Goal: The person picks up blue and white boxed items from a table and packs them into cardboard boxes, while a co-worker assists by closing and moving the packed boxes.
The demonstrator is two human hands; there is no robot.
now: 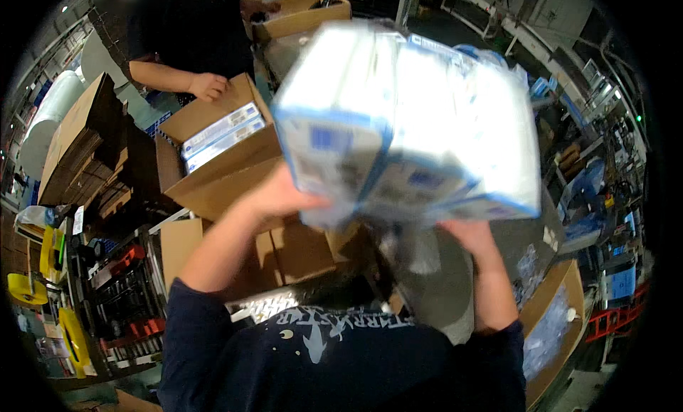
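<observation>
White and blue packages (405, 131) are in the air, right of the open carton (228, 179). The left hand (286, 196) and the right hand (468, 233), each with closed grip, hold them low from two sides, probably because so wide a load needs it.

Bright white trimmed in blue, with darker blue patches, on the bundled packs (409, 142) (almost glaring on top). Brown on the open carton (228, 191) at left, white and blue on its boxes (224, 136). Navy with pale print on the near shirt (384, 373), black on the far shirt (192, 28).
</observation>
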